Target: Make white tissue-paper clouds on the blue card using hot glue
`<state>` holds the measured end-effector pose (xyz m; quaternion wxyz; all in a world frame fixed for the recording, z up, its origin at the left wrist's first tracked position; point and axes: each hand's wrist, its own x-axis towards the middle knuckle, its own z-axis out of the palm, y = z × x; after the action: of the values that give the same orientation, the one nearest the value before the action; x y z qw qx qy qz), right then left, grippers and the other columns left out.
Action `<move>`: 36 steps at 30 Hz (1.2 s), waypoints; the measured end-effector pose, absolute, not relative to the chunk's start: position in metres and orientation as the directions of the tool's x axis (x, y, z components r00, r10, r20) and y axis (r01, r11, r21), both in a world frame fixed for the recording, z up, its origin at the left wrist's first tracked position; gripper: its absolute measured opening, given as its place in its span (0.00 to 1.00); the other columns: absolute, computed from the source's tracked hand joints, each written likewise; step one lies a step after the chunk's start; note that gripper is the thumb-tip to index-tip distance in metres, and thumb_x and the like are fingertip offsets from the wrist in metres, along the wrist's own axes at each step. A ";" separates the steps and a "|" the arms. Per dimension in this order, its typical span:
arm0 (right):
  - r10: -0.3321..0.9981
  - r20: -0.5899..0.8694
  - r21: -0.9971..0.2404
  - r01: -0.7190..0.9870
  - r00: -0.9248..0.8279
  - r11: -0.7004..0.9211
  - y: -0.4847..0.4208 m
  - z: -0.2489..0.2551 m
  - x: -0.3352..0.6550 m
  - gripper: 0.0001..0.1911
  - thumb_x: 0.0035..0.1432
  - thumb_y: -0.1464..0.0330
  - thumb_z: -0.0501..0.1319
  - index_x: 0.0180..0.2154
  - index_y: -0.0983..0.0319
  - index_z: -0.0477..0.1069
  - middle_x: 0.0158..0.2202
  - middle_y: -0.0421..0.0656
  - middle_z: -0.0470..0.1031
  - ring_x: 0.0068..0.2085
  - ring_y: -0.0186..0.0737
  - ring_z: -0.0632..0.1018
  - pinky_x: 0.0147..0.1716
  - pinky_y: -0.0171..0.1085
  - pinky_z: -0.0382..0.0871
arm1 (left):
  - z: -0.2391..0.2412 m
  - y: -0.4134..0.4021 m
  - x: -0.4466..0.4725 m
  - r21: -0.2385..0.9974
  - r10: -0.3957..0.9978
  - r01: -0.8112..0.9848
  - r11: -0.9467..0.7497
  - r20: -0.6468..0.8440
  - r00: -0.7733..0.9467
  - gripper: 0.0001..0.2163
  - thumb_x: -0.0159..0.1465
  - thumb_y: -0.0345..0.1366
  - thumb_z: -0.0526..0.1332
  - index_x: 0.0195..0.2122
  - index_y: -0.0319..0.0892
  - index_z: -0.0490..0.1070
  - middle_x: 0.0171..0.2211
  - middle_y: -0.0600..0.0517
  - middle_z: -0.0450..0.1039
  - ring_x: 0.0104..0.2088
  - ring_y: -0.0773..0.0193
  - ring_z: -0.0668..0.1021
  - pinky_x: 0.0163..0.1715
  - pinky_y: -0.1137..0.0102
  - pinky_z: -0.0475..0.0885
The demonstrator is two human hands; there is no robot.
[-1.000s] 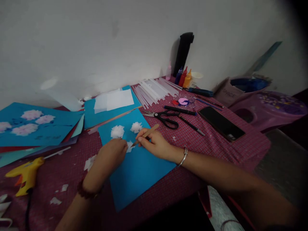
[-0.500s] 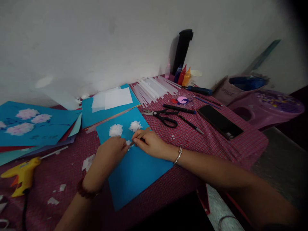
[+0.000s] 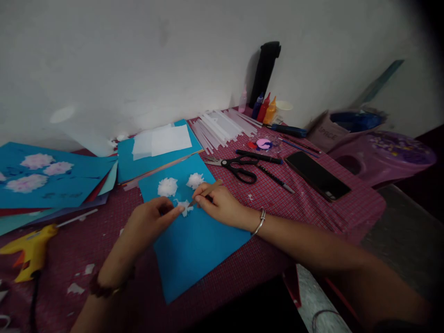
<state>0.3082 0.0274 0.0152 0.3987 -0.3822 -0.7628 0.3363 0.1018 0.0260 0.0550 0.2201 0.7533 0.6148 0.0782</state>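
Observation:
A blue paper sheet (image 3: 197, 245) lies on the red checked cloth in front of me. Two fluffy white tissue puffs (image 3: 168, 187) sit near its top edge, and a third, smaller tissue piece (image 3: 185, 206) lies just below them. My right hand (image 3: 222, 203) is closed around a thin wooden stick (image 3: 208, 190) whose tip touches that small piece. My left hand (image 3: 149, 222) rests on the sheet, its fingers drawn together and a fingertip pressing beside the same piece.
Black scissors (image 3: 239, 169), pens and a dark phone (image 3: 317, 175) lie to the right. White paper strips (image 3: 222, 127), paint bottles (image 3: 263, 110) and a black flask (image 3: 264, 69) stand by the wall. A yellow glue gun (image 3: 29, 247) and more blue sheets (image 3: 48, 178) lie left.
My left hand has slid back to the left, uncovering the small tissue piece. The stick in my right hand has tilted and its tip stays on the piece.

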 end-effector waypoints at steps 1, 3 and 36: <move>0.855 0.344 -0.822 0.316 -0.388 0.474 0.027 0.015 0.308 0.10 0.64 0.69 0.51 0.34 0.63 0.69 0.34 0.42 0.74 0.34 0.35 0.75 0.35 0.34 0.66 | 0.052 0.024 0.105 0.400 0.967 0.907 -0.133 -0.148 0.207 0.19 0.56 0.56 0.57 0.26 0.44 0.67 0.21 0.56 0.67 0.23 0.64 0.70 0.23 0.72 0.58; 0.863 0.329 -0.831 0.317 -0.384 0.458 0.027 0.015 0.308 0.09 0.63 0.68 0.51 0.35 0.63 0.69 0.33 0.42 0.74 0.34 0.35 0.75 0.35 0.34 0.66 | 0.048 0.021 0.112 0.341 0.976 0.931 -0.128 -0.125 0.180 0.16 0.54 0.54 0.59 0.27 0.44 0.67 0.22 0.55 0.69 0.23 0.64 0.71 0.23 0.71 0.58; 0.857 0.245 -0.696 0.534 -0.452 0.480 0.032 0.016 0.310 0.09 0.64 0.70 0.53 0.36 0.64 0.71 0.37 0.45 0.75 0.38 0.39 0.74 0.37 0.35 0.63 | 0.052 0.026 0.104 0.609 0.944 0.785 -0.114 -0.181 0.278 0.10 0.56 0.43 0.55 0.25 0.43 0.67 0.20 0.57 0.64 0.24 0.66 0.68 0.23 0.72 0.61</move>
<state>0.3097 0.0323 0.0161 0.2971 -0.4307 -0.8074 0.2725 0.1037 0.0263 0.0519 0.3128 0.7355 0.5874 0.1270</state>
